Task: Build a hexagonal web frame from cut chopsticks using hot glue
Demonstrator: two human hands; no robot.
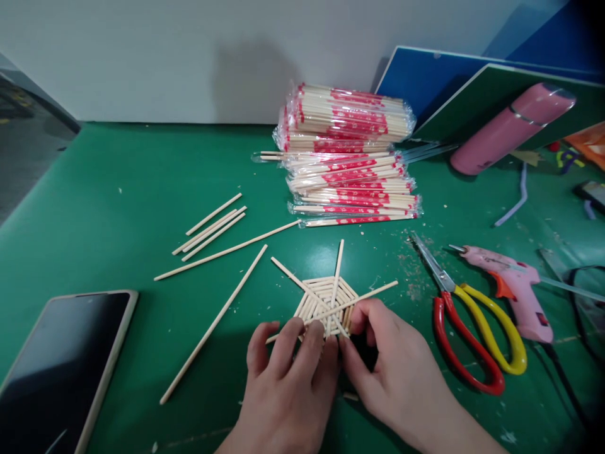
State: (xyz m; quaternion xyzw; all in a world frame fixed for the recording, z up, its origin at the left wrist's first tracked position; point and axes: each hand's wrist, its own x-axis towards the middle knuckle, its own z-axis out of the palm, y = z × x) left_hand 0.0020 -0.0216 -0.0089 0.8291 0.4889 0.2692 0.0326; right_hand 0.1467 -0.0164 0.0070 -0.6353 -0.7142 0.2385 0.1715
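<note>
A web-like lattice of chopstick pieces [326,296] lies on the green table, with concentric rows of short sticks and longer spokes reaching outward. My left hand [288,384] is bent over its near-left side, fingertips pressing and holding it. At the near-right edge, the thumb and index finger of my right hand [392,366] close on the same lattice; whether a loose piece sits between them is hidden. Both hands cover the lattice's near edge. One long chopstick [215,321] lies to the left, and several cut sticks [210,230] rest further back.
Wrapped chopsticks [352,157] are piled at the back. On the right lie red-and-yellow-handled scissors [467,321] and a pink glue gun [513,284] with its cable. A pink flask [513,129] leans against boards [491,94]. A phone [61,372] lies front left.
</note>
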